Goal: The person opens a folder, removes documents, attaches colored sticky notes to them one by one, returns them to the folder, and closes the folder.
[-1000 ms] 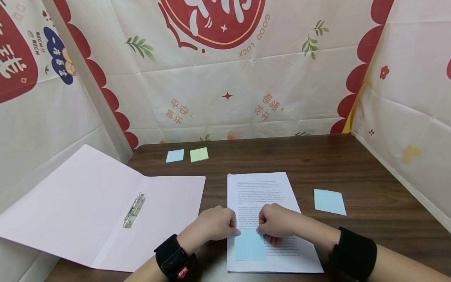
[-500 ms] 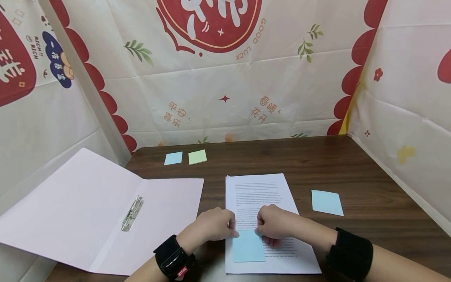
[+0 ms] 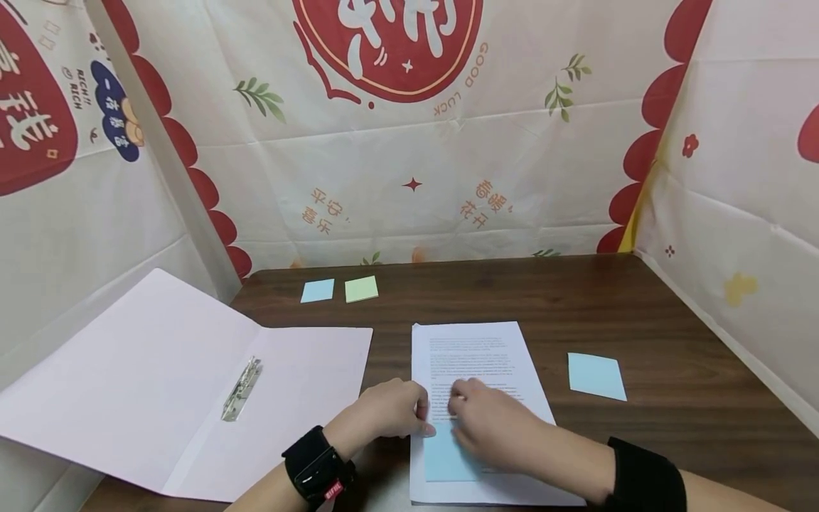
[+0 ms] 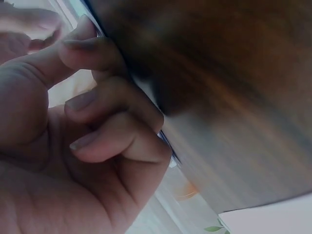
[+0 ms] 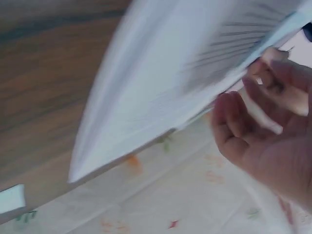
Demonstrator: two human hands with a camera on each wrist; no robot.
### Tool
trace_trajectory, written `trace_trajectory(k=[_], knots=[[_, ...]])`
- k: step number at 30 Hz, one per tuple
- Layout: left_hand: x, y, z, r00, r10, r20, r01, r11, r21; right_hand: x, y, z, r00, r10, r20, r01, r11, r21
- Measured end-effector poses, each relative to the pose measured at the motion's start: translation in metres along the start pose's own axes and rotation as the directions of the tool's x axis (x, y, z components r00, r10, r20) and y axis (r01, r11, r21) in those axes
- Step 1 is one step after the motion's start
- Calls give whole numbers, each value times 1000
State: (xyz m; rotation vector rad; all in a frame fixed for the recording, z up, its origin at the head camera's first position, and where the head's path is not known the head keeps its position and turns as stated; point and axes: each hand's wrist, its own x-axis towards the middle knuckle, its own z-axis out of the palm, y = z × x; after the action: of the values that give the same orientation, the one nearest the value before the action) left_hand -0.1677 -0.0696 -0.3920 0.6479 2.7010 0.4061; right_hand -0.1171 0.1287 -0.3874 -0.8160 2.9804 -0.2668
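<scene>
Two hands are seen: one left hand (image 3: 390, 409) and one right hand (image 3: 493, 427). Four sticky notes are counted: three blue (image 3: 317, 290) (image 3: 596, 375) (image 3: 441, 459) and one green (image 3: 361, 289). One stack of printed sheets (image 3: 476, 348), one open folder (image 3: 160, 384) with one metal clip (image 3: 241, 390), and one table (image 3: 640, 313) are shown.

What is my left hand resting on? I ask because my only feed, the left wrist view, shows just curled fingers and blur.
Observer: The left hand sits at the left edge of a printed paper stack, fingertips at the corner of a blue sticky note.
Operator: Where is the other hand?
Observer: The right hand lies flat over that note and the page.
Operator: Anything to the left?
Observer: An open pink folder with a metal clip.
</scene>
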Motion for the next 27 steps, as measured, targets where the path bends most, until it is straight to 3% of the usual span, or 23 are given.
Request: trace_trajectory(k=[3, 6, 8, 15, 27], knots=[[1, -2, 2, 1000, -6, 11, 6, 1000, -8, -9, -11, 6, 987, -110, 119, 118, 991, -64], [3, -3, 3, 1000, -3, 14, 3, 1000, -10, -14, -18, 11, 961, -102, 258, 123, 990, -66], [3, -3, 2, 1000, -2, 16, 2, 1000, -13, -16, -20, 14, 949, -85, 304, 118, 989, -93], [4, 0, -3, 999, -36, 37, 36, 999, 8, -26, -12, 14, 951, -81, 297, 148, 966, -212], [5, 1, -4, 998, -39, 46, 40, 999, -19, -45, 10, 9, 943, -47, 329, 126, 967, -223]])
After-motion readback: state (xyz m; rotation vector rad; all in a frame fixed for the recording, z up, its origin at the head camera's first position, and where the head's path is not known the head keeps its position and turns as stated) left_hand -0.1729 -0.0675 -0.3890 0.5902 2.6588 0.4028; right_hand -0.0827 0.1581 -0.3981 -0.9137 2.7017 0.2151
